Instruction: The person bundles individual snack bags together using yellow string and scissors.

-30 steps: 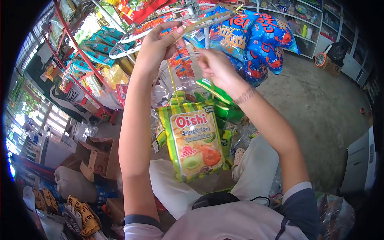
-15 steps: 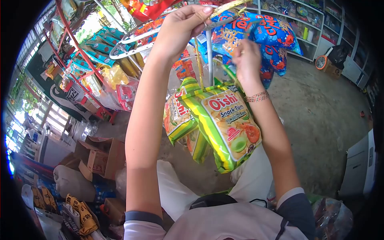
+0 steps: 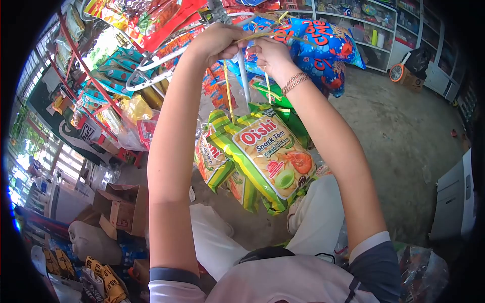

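Observation:
My left hand (image 3: 218, 42) is raised at the white metal rack (image 3: 146, 65), its fingers closed on a yellow string (image 3: 258, 36). Close beside it, my right hand (image 3: 273, 56), with a woven bracelet on the wrist, pinches the same string. Below both hands hangs a green and yellow Oishi snack bag (image 3: 270, 149), tied by its top to a yellow cord (image 3: 229, 93). A second Oishi bag (image 3: 208, 156) hangs partly behind it. Behind my right wrist is a shiny green bag (image 3: 293, 121). My fingertips partly cover where the string meets the rack.
Blue crab snack bags (image 3: 323, 50) hang just right of my hands, teal packets (image 3: 108, 76) to the left. Red packaging (image 3: 146, 20) hangs above. An open cardboard box (image 3: 124, 207) stands on the floor at left. Shelves (image 3: 374, 33) line the back, and a white cabinet (image 3: 452, 202) stands at right.
My right hand has moved up and left to join my left hand at the string. My left hand has come lower in view. More of the green bag behind now shows.

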Motion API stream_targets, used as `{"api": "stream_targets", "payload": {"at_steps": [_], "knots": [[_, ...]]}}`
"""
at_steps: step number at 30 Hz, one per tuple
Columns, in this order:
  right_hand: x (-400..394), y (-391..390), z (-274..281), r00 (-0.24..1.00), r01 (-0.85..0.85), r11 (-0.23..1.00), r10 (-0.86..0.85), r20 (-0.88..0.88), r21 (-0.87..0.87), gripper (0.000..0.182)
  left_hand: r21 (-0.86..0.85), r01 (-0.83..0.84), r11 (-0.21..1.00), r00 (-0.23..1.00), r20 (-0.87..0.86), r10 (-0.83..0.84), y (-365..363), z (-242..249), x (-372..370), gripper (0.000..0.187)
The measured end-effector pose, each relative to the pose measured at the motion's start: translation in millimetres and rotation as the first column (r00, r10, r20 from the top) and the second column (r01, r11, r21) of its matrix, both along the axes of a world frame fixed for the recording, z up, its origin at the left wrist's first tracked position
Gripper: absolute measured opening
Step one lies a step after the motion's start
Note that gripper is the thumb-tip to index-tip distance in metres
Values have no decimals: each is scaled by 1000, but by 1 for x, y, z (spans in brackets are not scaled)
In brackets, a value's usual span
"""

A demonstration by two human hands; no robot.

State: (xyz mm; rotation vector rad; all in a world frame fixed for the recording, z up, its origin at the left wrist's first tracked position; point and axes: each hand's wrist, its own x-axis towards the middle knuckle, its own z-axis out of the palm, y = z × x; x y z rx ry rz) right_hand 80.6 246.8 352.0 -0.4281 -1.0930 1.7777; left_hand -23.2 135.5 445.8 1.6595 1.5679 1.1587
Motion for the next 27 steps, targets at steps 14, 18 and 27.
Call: {"api": "stream_targets", "payload": {"at_steps": [14, 18, 27], "knots": [[24, -19, -11, 997, -71, 938, 79, -12, 338, 25, 409, -356, 840, 855, -221, 470, 65, -31, 5, 24], [35, -29, -1, 982, 75, 940, -13, -186, 333, 27, 488, -373, 789, 750, -341, 566, 62, -38, 5, 33], [15, -17, 28, 985, 145, 921, -168, 32, 361, 17, 521, -293, 802, 705, -449, 549, 51, -12, 2, 29]]}}
